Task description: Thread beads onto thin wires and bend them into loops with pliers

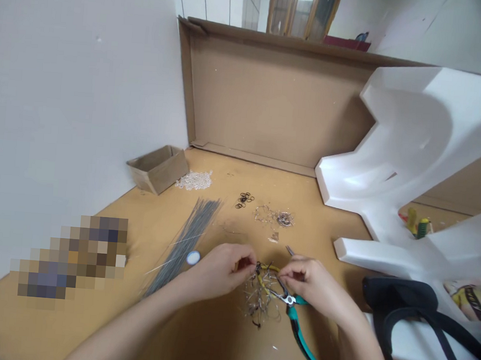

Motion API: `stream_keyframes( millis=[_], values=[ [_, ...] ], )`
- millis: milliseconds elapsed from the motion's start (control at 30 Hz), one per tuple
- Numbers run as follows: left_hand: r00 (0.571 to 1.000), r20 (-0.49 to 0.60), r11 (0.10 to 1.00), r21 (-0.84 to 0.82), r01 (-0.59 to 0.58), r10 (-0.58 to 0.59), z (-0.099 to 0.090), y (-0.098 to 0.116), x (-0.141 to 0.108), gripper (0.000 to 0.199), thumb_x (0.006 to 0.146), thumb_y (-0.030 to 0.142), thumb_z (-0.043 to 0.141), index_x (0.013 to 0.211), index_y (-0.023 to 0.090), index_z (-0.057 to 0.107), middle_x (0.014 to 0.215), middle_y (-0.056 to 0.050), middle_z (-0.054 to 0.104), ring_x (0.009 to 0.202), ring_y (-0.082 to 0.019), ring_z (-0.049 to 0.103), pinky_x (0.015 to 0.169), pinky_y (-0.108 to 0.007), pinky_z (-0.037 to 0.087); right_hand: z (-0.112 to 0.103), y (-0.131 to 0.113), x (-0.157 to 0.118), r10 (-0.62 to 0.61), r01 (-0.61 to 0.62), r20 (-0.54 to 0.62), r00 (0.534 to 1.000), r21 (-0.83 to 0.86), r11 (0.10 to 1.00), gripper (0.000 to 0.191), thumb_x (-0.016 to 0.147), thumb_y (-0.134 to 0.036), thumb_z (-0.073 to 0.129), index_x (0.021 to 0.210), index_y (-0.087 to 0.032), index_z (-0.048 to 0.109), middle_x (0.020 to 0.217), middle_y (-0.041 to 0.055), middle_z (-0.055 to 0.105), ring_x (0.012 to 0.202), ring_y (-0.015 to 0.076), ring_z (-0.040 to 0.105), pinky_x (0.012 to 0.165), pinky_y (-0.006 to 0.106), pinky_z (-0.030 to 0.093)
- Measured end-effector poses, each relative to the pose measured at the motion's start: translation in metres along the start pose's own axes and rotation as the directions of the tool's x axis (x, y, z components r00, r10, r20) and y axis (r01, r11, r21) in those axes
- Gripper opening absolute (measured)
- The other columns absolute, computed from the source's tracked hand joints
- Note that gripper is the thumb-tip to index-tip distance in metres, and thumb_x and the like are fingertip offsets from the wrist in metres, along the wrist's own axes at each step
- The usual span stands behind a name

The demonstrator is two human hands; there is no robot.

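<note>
My left hand (236,267) is closed in a pinch at the left side of a tangle of thin wire pieces (260,303). Opposite it, my right hand (308,278) also pinches, its fingertips close to a curved yellow strand (264,284) in the tangle. Whatever lies between the fingertips of either hand is too small to make out. Teal-handled pliers (305,340) rest on the table beneath my right hand, partly covered by it. Beyond that hand, a pointed metal tip (290,250) sticks out.
A bundle of grey wires (185,242) lies left, beside a round white disc (193,258). Further back are clear rings (194,180), black rings (244,199), a wire pile (284,219) and a small cardboard box (158,169). White foam packaging (411,132) stands right, near a black strap (400,295).
</note>
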State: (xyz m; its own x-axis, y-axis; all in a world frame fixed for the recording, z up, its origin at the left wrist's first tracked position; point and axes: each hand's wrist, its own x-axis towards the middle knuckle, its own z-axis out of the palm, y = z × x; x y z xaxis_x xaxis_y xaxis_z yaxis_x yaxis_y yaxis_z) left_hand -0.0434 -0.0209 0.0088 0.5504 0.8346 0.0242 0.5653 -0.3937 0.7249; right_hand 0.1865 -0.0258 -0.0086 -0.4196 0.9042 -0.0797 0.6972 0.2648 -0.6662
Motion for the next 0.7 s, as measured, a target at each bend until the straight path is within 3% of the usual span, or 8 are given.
stream_keyframes(
  millis=[133, 233, 333, 433, 700],
  values=[
    [1.000, 0.020, 1.000, -0.024, 0.016, -0.016, 0.001, -0.001, -0.001, 0.014, 0.081, 0.024, 0.044, 0.078, 0.017, 0.055, 0.062, 0.003, 0.052, 0.055, -0.007, 0.041, 0.050, -0.019, 0.028, 0.003, 0.001, -0.003, 0.030, -0.029, 0.049, 0.998, -0.006, 1.000, 0.014, 0.073, -0.020, 0.055, 0.071, -0.021, 0.068, 0.067, 0.0002, 0.058, 0.056, 0.0113, 0.051, 0.053, 0.022, 0.036],
    [0.994, 0.113, 0.995, -0.103, 0.005, 0.007, -0.004, 0.000, -0.005, 0.014, 0.082, 0.025, 0.043, 0.080, 0.016, 0.055, 0.063, 0.003, 0.053, 0.055, -0.006, 0.042, 0.050, -0.018, 0.031, 0.004, 0.000, -0.008, 0.034, -0.034, 0.049, 0.998, 0.001, 0.999, 0.014, 0.074, -0.019, 0.054, 0.070, -0.021, 0.068, 0.067, -0.0003, 0.058, 0.057, 0.0115, 0.052, 0.053, 0.022, 0.036],
    [0.958, 0.260, 0.979, -0.187, -0.077, 0.125, -0.011, 0.004, -0.010, 0.012, 0.080, 0.022, 0.046, 0.083, 0.016, 0.056, 0.070, 0.001, 0.057, 0.058, -0.006, 0.045, 0.052, -0.017, 0.033, 0.007, -0.001, -0.016, 0.047, -0.047, 0.004, 0.999, 0.009, 0.999, 0.015, 0.075, -0.020, 0.053, 0.069, -0.020, 0.066, 0.068, 0.0008, 0.059, 0.059, 0.0124, 0.052, 0.055, 0.022, 0.036],
    [0.905, 0.357, 0.969, -0.169, -0.181, 0.232, -0.014, 0.008, -0.013, 0.012, 0.076, 0.017, 0.049, 0.084, 0.017, 0.058, 0.077, 0.000, 0.059, 0.062, -0.007, 0.048, 0.055, -0.017, 0.035, 0.017, -0.001, -0.026, 0.079, -0.077, -0.052, 0.996, 0.038, 0.996, 0.018, 0.076, -0.023, 0.051, 0.068, -0.019, 0.066, 0.067, 0.0023, 0.060, 0.060, 0.0134, 0.052, 0.057, 0.023, 0.037],
    [0.912, 0.346, 0.971, 0.011, -0.239, 0.221, -0.001, 0.011, -0.017, 0.012, 0.074, 0.014, 0.046, 0.079, 0.018, 0.056, 0.071, 0.002, 0.059, 0.060, -0.008, 0.048, 0.055, -0.018, 0.035, 0.057, -0.012, -0.035, 0.236, -0.232, -0.016, 0.972, 0.130, 0.964, 0.016, 0.069, -0.029, 0.059, 0.077, -0.021, 0.070, 0.049, -0.0024, 0.049, 0.045, 0.0098, 0.038, 0.045, 0.022, 0.026]
  ],
)
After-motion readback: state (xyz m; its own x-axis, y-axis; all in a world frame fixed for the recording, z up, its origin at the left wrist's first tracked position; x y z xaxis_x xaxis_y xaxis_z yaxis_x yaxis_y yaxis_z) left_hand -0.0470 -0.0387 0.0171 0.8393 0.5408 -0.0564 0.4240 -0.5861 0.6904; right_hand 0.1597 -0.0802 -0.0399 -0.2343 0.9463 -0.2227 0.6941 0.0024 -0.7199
